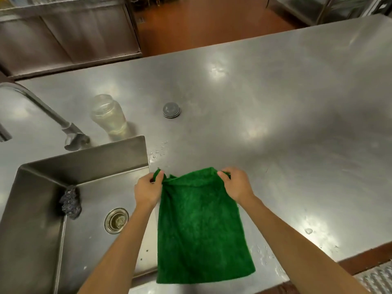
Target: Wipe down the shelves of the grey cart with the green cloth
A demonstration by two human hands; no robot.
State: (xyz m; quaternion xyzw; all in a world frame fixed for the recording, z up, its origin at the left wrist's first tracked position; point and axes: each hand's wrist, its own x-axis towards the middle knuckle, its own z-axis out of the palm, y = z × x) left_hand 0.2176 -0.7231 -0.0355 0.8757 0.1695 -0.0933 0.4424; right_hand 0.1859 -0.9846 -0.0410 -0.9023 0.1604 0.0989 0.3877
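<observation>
At the bottom centre of the frame the green cloth (201, 225) hangs from my grip, its lower edge near the front edge of the steel table (275, 113) and its left side over the right rim of the sink (89, 160). My left hand (147, 190) pinches the cloth's upper left corner, thumb and fingers curled round a bunched bit of fabric, and my right hand (235, 185) grips the upper right corner the same way, so the cloth is spread flat between them. In the lower left, inside the sink, a dark wad of steel wool (71, 201) sits against the left wall, and the round drain (116, 220) lies just beside my left forearm. Water drops (158, 150) dot the table beyond the cloth, near the sink's back corner. Further up on the left, the faucet (53, 115) reaches down toward the basin, and a clear jar (108, 115) without a lid stands upright just behind the sink. A round grey lid (171, 110) lies flat, apart from the jar, toward the centre. In the upper left stands a steel cabinet (74, 32), with reddish-brown floor (201, 24) along the top.
</observation>
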